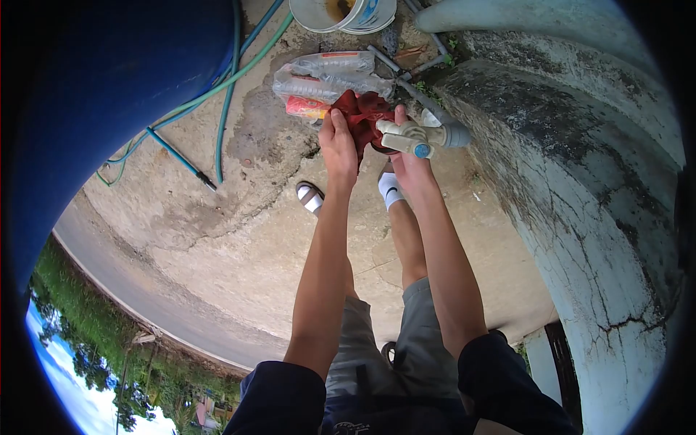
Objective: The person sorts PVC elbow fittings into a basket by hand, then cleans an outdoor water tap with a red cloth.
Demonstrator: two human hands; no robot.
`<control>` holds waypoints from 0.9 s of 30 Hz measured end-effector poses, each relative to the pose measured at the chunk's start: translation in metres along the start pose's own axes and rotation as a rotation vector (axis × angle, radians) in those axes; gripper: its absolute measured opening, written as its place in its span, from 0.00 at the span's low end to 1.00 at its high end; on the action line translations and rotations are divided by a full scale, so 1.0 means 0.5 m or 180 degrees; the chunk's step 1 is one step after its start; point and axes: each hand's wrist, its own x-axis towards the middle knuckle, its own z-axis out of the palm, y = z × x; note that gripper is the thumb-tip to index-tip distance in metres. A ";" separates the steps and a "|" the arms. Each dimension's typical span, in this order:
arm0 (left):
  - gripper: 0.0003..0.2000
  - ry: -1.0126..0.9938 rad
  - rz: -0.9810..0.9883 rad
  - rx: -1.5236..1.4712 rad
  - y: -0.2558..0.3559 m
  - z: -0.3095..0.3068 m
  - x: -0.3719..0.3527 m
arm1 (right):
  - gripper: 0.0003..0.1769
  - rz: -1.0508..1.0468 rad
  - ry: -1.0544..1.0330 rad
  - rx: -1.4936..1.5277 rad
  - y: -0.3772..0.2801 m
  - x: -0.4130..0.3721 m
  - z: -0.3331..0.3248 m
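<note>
A dark red cloth, bunched up and wet-looking, is held between my two hands at the spout of a water tap. My left hand grips the cloth's left side, fingers pointing away from me. Behind and below the tap, my right hand holds the right side. The tap covers part of that hand, so only its thumb and palm show clearly. The tap has a pale plastic body with a blue dot and joins a grey pipe fitting. I cannot make out whether water is running.
Beyond the cloth lie clear plastic bottles in a bag and a red packet. A white bucket with brownish contents stands farther out. Green hoses run beside a large blue drum. A cracked concrete wall rises on the right.
</note>
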 end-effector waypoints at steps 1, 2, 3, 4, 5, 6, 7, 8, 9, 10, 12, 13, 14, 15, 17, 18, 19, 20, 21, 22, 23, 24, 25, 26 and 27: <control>0.20 -0.0192 -0.0199 0.0357 0.009 -0.006 0.006 | 0.24 -0.0083 0.0112 -0.0072 0.007 0.001 -0.015; 0.20 -0.0381 -0.0393 0.0720 0.018 -0.024 0.017 | 0.23 -0.0164 0.0220 -0.0139 0.005 -0.007 -0.014; 0.20 -0.0573 -0.0587 0.1085 0.043 -0.028 0.021 | 0.23 -0.0370 0.0258 -0.0548 0.005 -0.005 -0.023; 0.20 -0.0633 -0.0730 0.1104 0.065 -0.028 0.014 | 0.22 -0.0571 0.0324 -0.0959 0.006 -0.003 -0.032; 0.19 -0.0755 -0.0340 0.1366 0.055 -0.039 0.018 | 0.22 -0.0892 0.0309 -0.1718 0.009 0.015 -0.062; 0.18 -0.0871 0.0056 0.1621 0.039 -0.056 0.027 | 0.22 -0.1214 0.0282 -0.2479 0.005 0.024 -0.071; 0.17 -0.0986 0.0453 0.1872 0.024 -0.073 0.034 | 0.22 -0.1275 0.0330 -0.2493 0.007 0.027 -0.079; 0.15 -0.0964 0.0489 0.1821 0.043 -0.078 0.029 | 0.23 -0.1339 0.0389 -0.2509 -0.001 0.024 -0.076; 0.15 -0.0933 0.0497 0.1877 0.045 -0.088 0.030 | 0.23 -0.1332 0.0471 -0.2370 -0.007 0.025 -0.070; 0.15 -0.0898 0.0516 0.1932 0.050 -0.099 0.034 | 0.23 -0.1328 0.0553 -0.2229 -0.014 0.026 -0.063; 0.13 -0.0796 0.0583 0.2152 0.046 -0.122 0.041 | 0.23 -0.1153 0.0752 -0.1625 -0.006 0.033 -0.034; 0.14 -0.0728 0.0526 0.1906 0.039 -0.126 0.039 | 0.24 -0.0860 0.0664 -0.1280 -0.007 0.032 -0.025; 0.14 -0.0659 0.0466 0.1661 0.039 -0.125 0.031 | 0.24 -0.0564 0.0577 -0.0938 -0.006 0.030 -0.020; 0.14 -0.0596 0.0411 0.1412 0.039 -0.121 0.025 | 0.24 -0.0276 0.0488 -0.0595 -0.006 0.030 -0.014; 0.16 -0.0677 0.0154 0.0725 0.047 -0.109 0.014 | 0.25 -0.0037 0.0065 -0.0069 -0.008 0.023 -0.015; 0.17 -0.0711 0.0022 0.0378 0.054 -0.100 0.006 | 0.25 0.0115 -0.0170 0.0124 -0.012 0.013 -0.024; 0.17 -0.0650 -0.0131 -0.0075 0.057 -0.087 -0.001 | 0.26 0.0230 -0.0167 0.0279 -0.011 0.015 -0.028; 0.18 -0.0589 -0.0289 -0.0530 0.078 -0.063 -0.011 | 0.27 0.0344 -0.0159 0.0434 -0.010 0.016 -0.031; 0.18 -0.0524 -0.0447 -0.0985 0.085 -0.048 -0.017 | 0.29 0.0458 -0.0145 0.0589 -0.017 0.013 -0.023; 0.19 -0.0599 -0.0520 -0.1242 0.089 -0.039 -0.019 | 0.28 0.0450 -0.0180 0.0766 -0.021 0.004 -0.016; 0.19 -0.0669 -0.0591 -0.1497 0.088 -0.033 -0.017 | 0.28 0.0458 -0.0193 0.0852 -0.022 0.003 -0.010; 0.20 -0.0742 -0.0661 -0.1750 0.088 -0.027 -0.015 | 0.27 0.0467 -0.0206 0.0937 -0.025 0.002 -0.001; 0.21 -0.0702 -0.0690 -0.1713 0.087 -0.020 -0.013 | 0.26 0.0490 -0.0197 0.0932 -0.027 0.012 0.005; 0.21 -0.0661 -0.0723 -0.1676 0.092 -0.011 -0.013 | 0.26 0.0488 -0.0193 0.0892 -0.030 0.013 0.013; 0.22 -0.0624 -0.0751 -0.1642 0.097 0.001 -0.012 | 0.26 0.0487 -0.0188 0.0851 -0.034 0.014 0.021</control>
